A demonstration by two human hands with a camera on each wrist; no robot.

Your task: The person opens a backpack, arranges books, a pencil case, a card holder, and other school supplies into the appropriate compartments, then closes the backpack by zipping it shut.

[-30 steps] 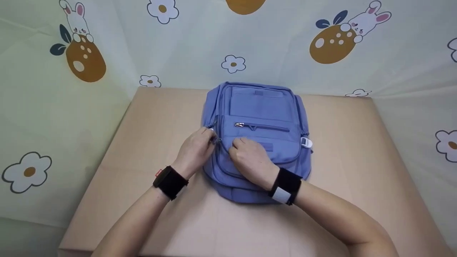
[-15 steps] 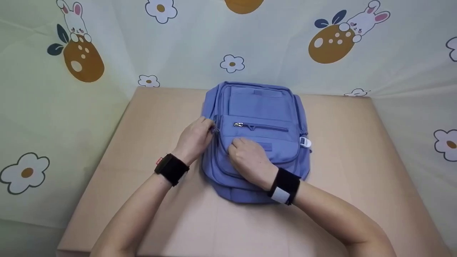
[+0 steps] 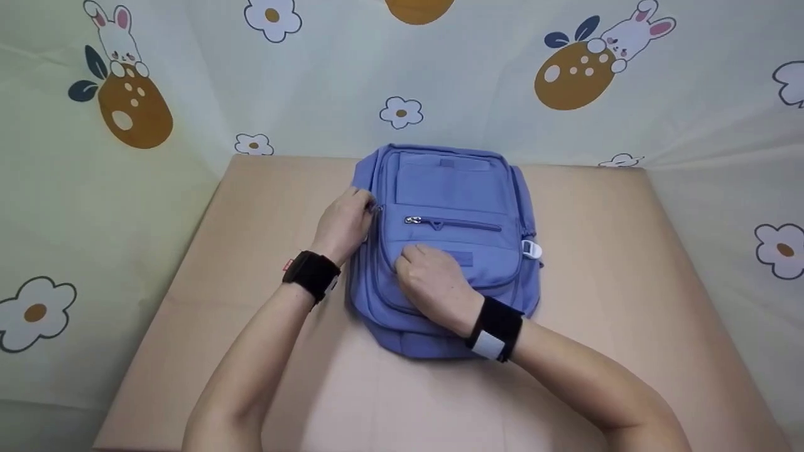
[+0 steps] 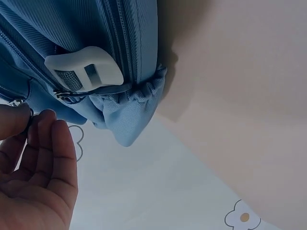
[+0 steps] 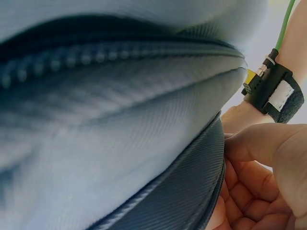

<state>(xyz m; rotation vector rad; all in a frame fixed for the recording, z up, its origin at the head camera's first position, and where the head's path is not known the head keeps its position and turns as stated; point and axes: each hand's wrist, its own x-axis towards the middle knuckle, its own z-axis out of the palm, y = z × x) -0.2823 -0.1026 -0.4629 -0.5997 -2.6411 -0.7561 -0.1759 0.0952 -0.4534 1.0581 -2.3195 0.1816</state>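
A blue backpack (image 3: 449, 188) lies front side up. At its left side my left hand (image 3: 342, 220) pinches a small zipper pull (image 4: 31, 116) between thumb and fingers; the left wrist view shows these fingertips together, the pull mostly covered. On the lower front, my right hand (image 3: 436, 279) has its fingers curled on the fabric. In the right wrist view that hand (image 5: 268, 148) pinches the edge of a fabric panel (image 5: 192, 167) with thumb and fingers. A line of zipper teeth (image 5: 96, 56) runs along the bag there.
Beneath the backpack is a tan tabletop (image 3: 251, 251). A pale patterned cloth (image 3: 333, 81) hangs at the back and both sides. One white buckle (image 3: 532, 250) sits on the bag's right side, another white buckle (image 4: 110, 72) shows on its left side. The front pocket has a short zipper (image 3: 465, 224).
My left hand has moved up along the backpack's left edge, toward its top, with the zipper pull. My right hand stays on the lower front. The whole head view has shifted slightly.
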